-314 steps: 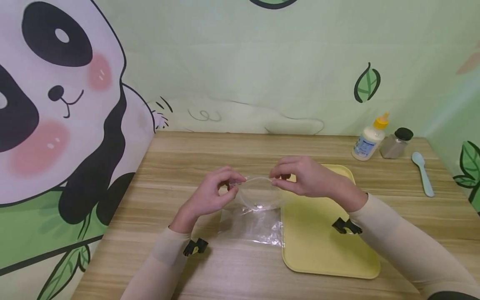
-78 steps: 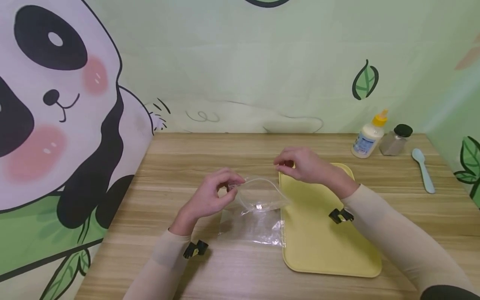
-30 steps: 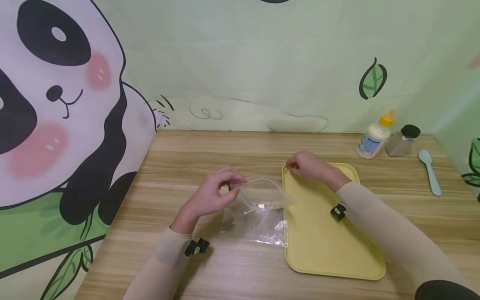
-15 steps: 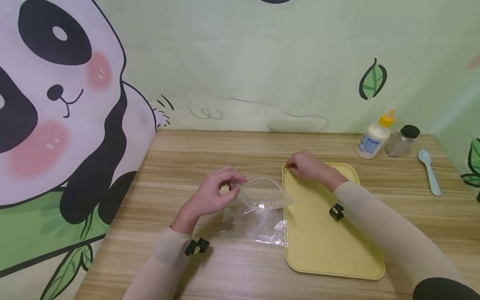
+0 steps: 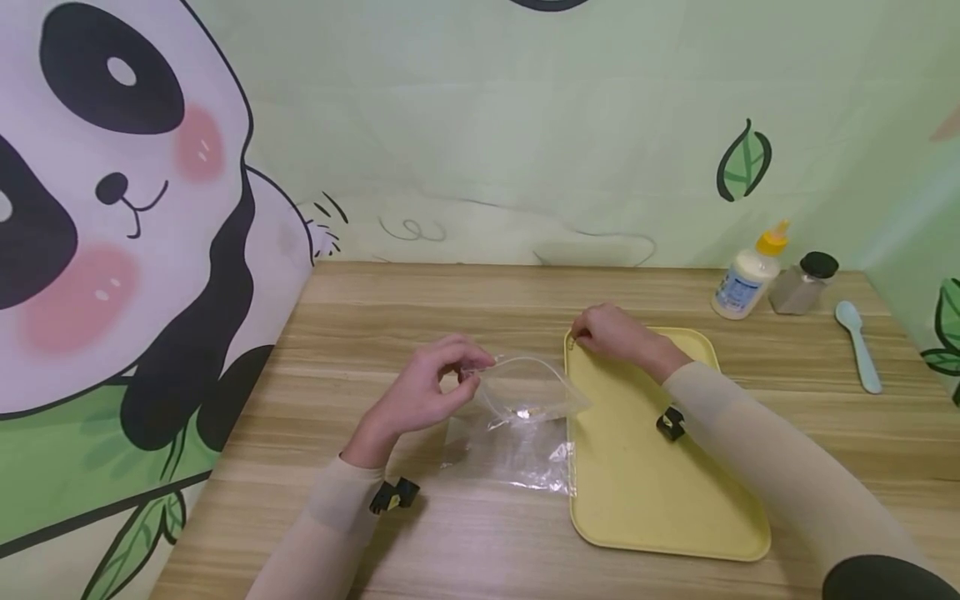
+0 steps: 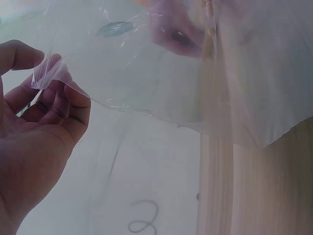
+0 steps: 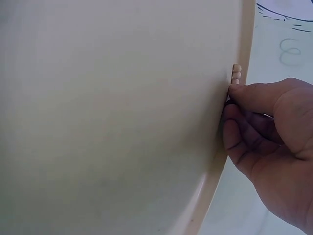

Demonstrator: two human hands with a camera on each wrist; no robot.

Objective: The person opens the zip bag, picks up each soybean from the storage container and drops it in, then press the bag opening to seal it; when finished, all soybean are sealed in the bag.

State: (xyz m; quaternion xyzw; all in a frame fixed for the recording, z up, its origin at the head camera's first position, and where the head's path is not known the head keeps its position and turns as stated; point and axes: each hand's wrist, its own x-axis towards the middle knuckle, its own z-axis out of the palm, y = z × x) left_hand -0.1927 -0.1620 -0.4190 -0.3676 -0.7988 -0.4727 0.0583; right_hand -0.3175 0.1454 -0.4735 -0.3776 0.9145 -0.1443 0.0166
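Observation:
A clear zip-lock bag point(image 5: 510, 450) lies on the table with its mouth raised and gaping, its right side overlapping the yellow tray point(image 5: 667, 467). My left hand point(image 5: 431, 387) pinches the left corner of the mouth between thumb and fingers; the left wrist view shows the thin film point(image 6: 122, 73) stretching from that hand. At the tray's far left corner, my right hand point(image 5: 615, 333) is curled with its fingertips down at the rim. Several small round beads point(image 7: 236, 73) sit in a row there, and thumb and forefinger pinch at the row's near end. A small shiny spot shows in the bag.
At the back right stand a white bottle point(image 5: 746, 283) with a yellow nozzle and a jar point(image 5: 802, 287) with a black lid. A pale blue spoon point(image 5: 858, 346) lies to their right. A printed wall cloth point(image 5: 480, 167) rises behind the table.
My right hand has let go of the bag's mouth and moved right to the tray's far left corner, hardly moving over the last second. My left hand keeps its hold on the bag.

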